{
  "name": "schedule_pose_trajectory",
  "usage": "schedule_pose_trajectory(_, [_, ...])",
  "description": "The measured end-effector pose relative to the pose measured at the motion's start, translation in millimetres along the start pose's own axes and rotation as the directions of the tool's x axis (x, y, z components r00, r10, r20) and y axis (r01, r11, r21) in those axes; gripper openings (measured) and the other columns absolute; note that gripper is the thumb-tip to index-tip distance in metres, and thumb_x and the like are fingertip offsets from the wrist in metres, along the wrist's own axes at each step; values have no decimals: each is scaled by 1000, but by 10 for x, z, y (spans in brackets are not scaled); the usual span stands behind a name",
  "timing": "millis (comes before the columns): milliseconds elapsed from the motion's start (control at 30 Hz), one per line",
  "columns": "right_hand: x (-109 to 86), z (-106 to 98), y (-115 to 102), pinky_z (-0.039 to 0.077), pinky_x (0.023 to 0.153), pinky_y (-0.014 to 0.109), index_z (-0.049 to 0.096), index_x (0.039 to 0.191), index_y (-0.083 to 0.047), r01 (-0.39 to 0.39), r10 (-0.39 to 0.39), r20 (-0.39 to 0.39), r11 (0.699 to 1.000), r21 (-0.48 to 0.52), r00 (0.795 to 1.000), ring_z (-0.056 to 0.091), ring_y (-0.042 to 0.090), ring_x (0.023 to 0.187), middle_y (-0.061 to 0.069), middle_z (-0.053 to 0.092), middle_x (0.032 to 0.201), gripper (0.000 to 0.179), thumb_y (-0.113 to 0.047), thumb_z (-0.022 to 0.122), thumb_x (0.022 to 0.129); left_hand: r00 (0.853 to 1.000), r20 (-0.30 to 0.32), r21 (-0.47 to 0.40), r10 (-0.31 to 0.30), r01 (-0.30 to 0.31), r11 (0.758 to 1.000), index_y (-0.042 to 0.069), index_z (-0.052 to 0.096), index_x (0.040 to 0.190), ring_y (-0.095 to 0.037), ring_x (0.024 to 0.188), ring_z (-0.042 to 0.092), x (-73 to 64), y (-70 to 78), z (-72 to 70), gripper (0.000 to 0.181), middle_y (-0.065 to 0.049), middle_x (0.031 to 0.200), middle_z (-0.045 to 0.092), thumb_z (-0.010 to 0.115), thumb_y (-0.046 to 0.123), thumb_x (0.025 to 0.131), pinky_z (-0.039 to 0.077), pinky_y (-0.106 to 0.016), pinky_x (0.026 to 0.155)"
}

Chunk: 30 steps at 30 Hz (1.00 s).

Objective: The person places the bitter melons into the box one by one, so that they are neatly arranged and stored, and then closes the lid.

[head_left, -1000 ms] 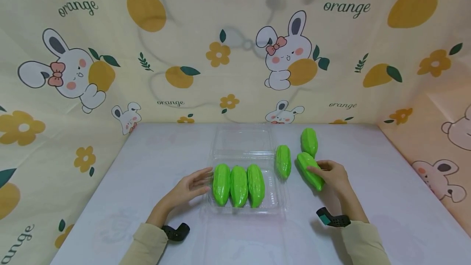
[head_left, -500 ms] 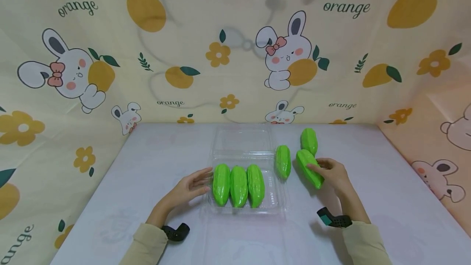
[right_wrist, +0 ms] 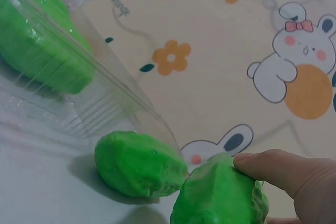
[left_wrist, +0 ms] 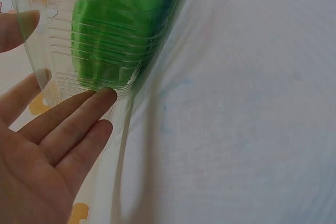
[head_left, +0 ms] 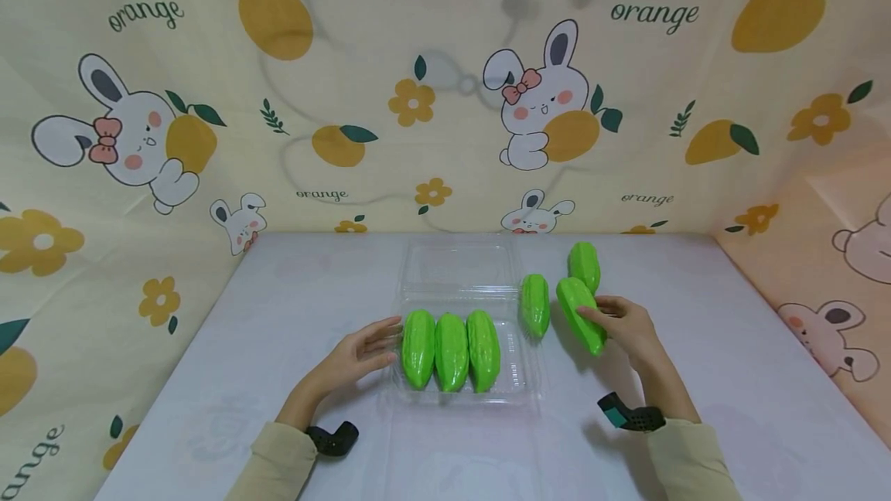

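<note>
In the head view, my right hand (head_left: 626, 328) pinches a shiny bright-green ridged fruit (head_left: 581, 317), thumb on its near side. Its shadow falls on the table below it, and in the right wrist view the thumb (right_wrist: 273, 166) presses its top. My left hand (head_left: 358, 352) lies along the left side of a clear plastic clamshell box (head_left: 515, 377), its fingers loosely extended with fingertips right at the ribbed wall. Three matching green fruits (head_left: 452, 352) lie side by side in the box's left part. Another green fruit (head_left: 535, 306) rests just right of the box.
One more green fruit (head_left: 584, 265) lies farther back on the white table (head_left: 306, 284). The box's lid (head_left: 459, 267) stands open toward the back. A printed cloth (head_left: 445, 14) with rabbits and oranges hangs behind. Each wrist bears a black camera (head_left: 336, 439).
The right hand has raised the held fruit slightly and shifted it a little left and away. The left hand and the fruits in the box look unmoved.
</note>
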State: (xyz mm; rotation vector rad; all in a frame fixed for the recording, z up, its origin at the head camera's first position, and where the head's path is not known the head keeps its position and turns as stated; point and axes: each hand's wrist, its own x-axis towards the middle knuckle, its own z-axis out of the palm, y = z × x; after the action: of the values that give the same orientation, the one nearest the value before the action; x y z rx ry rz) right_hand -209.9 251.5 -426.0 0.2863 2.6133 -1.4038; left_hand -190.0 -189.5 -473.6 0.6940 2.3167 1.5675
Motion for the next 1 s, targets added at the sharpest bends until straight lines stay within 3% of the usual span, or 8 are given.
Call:
schedule_pose_trajectory(333, [-59,20,-103,52,81,16,34,144,8,19,-19,16,1000,1,1000,54,33,120,30,45,142,77,-45,59,93,1000,-2,10,7,-7,1000,3,32,149,-44,136,44,2,-8,0,61,-26,150,41,59,20,96,39,-54,113])
schedule_pose_trajectory(700, [-144,72,-235,55,92,26,30,146,8,21,-23,92,1000,21,995,49,36,126,29,40,146,76,-43,56,96,1000,2,26,22,-22,999,3,32,149,-44,136,44,12,-41,1,61,-25,150,41,59,19,97,40,-53,113])
schedule_pose_trajectory(1000, [-184,118,-329,54,103,43,26,147,11,70,-84,164,994,88,983,51,35,127,31,37,147,73,-35,54,98,1000,-6,29,28,-28,999,5,33,149,-43,136,44,6,-32,0,61,-25,149,41,60,20,96,39,-51,113])
